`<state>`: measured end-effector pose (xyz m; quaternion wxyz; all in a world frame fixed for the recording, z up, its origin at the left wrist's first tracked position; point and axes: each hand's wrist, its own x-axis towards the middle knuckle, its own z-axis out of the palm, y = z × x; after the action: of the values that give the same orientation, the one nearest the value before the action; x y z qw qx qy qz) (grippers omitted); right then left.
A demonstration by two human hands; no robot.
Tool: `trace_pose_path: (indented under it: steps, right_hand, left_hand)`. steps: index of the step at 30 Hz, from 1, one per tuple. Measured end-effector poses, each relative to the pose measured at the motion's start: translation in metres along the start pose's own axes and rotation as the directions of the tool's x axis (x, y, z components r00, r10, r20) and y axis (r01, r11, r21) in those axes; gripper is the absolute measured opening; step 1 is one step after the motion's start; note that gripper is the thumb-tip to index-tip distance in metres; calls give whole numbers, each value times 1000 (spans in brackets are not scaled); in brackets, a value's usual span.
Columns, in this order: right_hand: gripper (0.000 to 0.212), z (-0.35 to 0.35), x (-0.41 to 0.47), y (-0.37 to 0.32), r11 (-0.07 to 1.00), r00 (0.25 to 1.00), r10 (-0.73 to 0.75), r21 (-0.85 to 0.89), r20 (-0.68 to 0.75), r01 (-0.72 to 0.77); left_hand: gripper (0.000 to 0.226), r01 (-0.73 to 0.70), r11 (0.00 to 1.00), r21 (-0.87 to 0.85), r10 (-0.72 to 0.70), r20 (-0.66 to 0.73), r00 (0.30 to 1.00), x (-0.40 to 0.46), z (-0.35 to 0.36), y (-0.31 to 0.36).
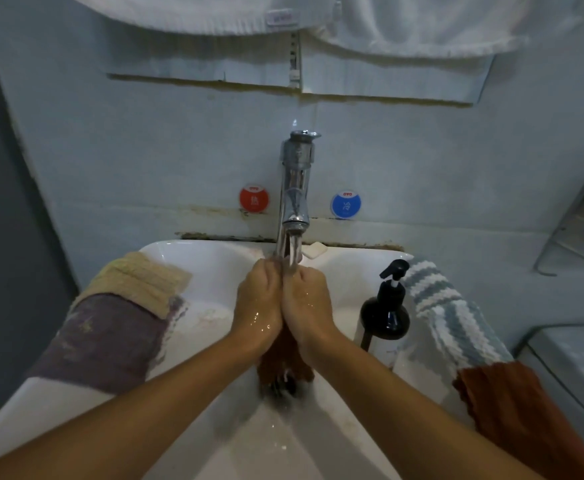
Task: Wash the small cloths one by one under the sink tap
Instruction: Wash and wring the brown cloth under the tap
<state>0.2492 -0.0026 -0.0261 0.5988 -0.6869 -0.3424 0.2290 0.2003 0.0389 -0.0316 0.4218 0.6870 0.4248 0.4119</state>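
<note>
The wet rust-brown small cloth [285,362] you are washing is bunched between your two hands, directly under the chrome tap [295,181], and its loose tail hangs down from under your wrists toward the drain of the white ceramic sink [166,252]. You hold it there so the running stream [292,252] lands on the top of the fabric and drains through its length instead of splashing off.

Your left hand [257,303] and right hand [306,299] are pressed together side by side, fingers curled over the cloth and knuckles up, both glistening wet. That grip looks suited to rubbing or squeezing the fabric against itself while water runs through it.

On the left rim lie a folded beige waffle-weave cloth [145,282] on top of a purple terry cloth [107,341]. On the right rim a blue-and-white striped knitted cloth [453,313] is draped, with another rust-brown cloth [512,410] overlapping its near end. The two sides likely keep washed and unwashed apart, though which is which I cannot tell.

A black pump bottle [386,310] stands on the right rim just beside the striped cloth, within easy reach of your right hand. A small white soap bar [315,250] sits at the back of the rim behind the tap. Red [254,199] and blue [346,204] round stickers flank the tap on the wall.
</note>
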Motion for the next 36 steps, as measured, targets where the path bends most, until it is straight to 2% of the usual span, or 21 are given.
trace_pose_path:
  steps: [3, 8, 13, 16, 21, 27, 30, 32, 36]
  right_hand:
    - [34, 1, 1, -4, 997, 1000, -2, -73, -21, 0]
    - [31, -2, 8, -2, 975, 1000, 19, -221, 6, -17]
    - [41, -6, 8, 6, 979, 980, 187, -91, 70, -181]
    - [42, -6, 4, 5, 994, 991, 98, -64, 86, -93]
    - [42, 7, 2, 3, 992, 999, -15, -124, -48, 9]
    - [44, 3, 7, -4, 982, 996, 15, -186, -90, -32]
    - [44, -1, 3, -3, 990, 998, 15, -140, -69, -25]
    - [48, -5, -1, -2, 995, 1000, 16, -94, -26, -18]
    - [74, -14, 0, -9, 986, 981, 159, -67, 115, -152]
  left_hand:
    - [31, -11, 999, 39, 12, -17, 1000, -2, 0, 3]
    - [34, 49, 996, 79, -48, -14, 999, -3, 2, 9]
    - [34, 65, 995, -81, -66, -4, 998, -2, 3, 1]
    - [34, 76, 990, -122, -74, 18, 997, -1, 2, -3]
    - [29, -49, 999, -15, 49, -4, 999, -7, 0, 1]
    - [34, -97, 983, 154, 99, -2, 995, -6, -3, 14]
    - [32, -50, 996, 76, 52, -28, 998, -8, -1, 11]
    - [32, 21, 998, -65, -26, -78, 997, -7, 0, 10]
    - [33, 113, 965, -237, -153, -159, 975, -1, -6, 13]
